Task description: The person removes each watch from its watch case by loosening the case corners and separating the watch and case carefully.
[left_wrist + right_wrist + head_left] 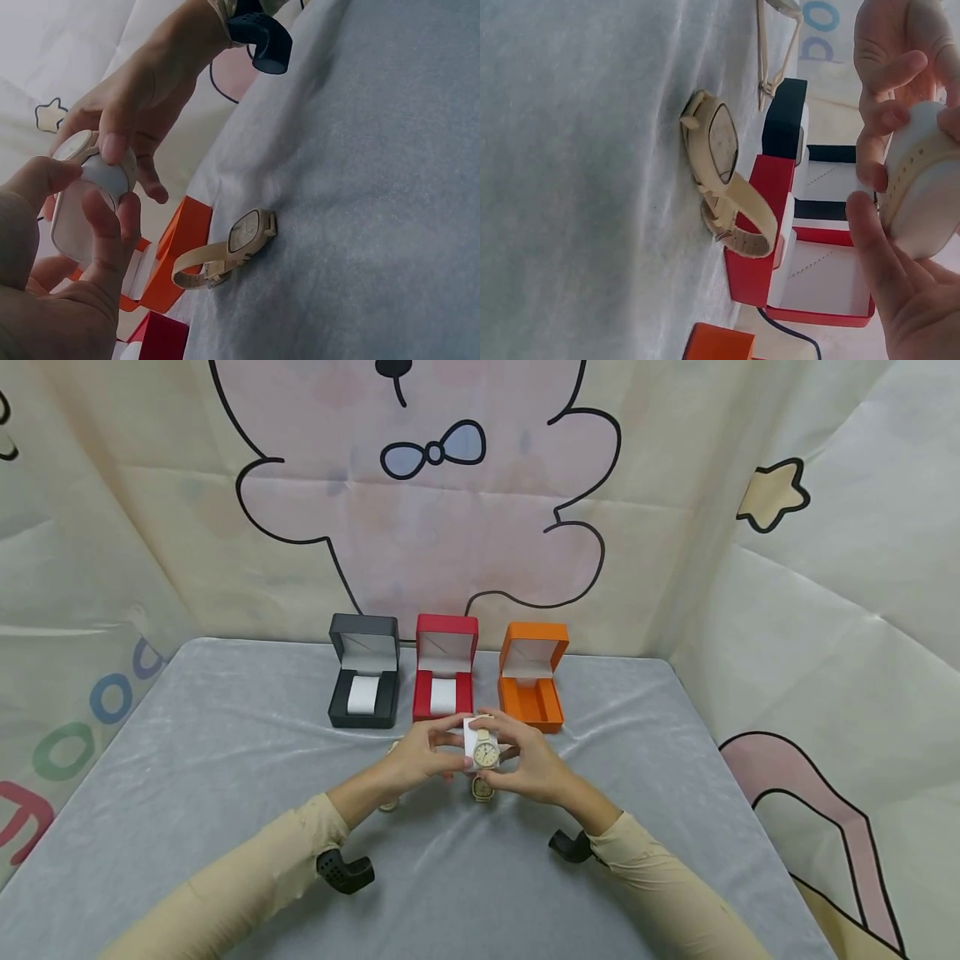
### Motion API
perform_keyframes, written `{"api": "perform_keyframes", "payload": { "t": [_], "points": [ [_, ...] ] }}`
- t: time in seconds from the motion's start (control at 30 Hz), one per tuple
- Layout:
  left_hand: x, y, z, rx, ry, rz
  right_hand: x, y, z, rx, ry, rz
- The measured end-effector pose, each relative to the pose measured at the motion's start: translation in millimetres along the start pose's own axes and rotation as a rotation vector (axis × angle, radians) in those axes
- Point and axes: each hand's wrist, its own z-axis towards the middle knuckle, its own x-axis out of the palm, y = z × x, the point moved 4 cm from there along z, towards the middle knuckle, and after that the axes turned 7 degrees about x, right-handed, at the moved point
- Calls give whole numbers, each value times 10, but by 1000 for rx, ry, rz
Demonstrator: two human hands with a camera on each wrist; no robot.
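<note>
Above the table, both hands hold a white watch cushion [470, 739] with a cream-strapped watch [486, 755] on it, dial facing me. My left hand [418, 753] grips the cushion from the left, thumb and fingertips on its side. On the right, my right hand [534, 767] pinches the watch and cushion, fingers at the upper edge and thumb near the lower edge. In the right wrist view, the holed strap [922, 161] curves over the cushion. A second watch [482, 789] lies on the table just below the hands. Beneath the left wrist, a third watch [388, 806] is partly hidden.
At the back of the table stand a black box [340, 703] and a red box [422, 697], lids raised, each with a white cushion inside. To their right, an orange box [555, 706] has its lid up and its orange inner slots showing. Grey cloth [247, 760] covers the table.
</note>
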Motion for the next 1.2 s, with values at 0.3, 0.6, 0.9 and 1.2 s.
{"api": "perform_keyframes", "payload": {
  "t": [0.3, 0.6, 0.9, 1.2],
  "points": [
    [-16, 29, -21, -3, 22, -19, 20, -54, 8, -6, 1, 79],
    [29, -17, -40, -21, -18, -18, 44, -52, -6, -48, -51, 72],
    [10, 58, -66, -48, -76, 43, 88, 9, -6, -38, -29, -51],
    [23, 41, -49, -62, -87, 20, 80, 51, 16, -7, -58, -135]
  ]
}}
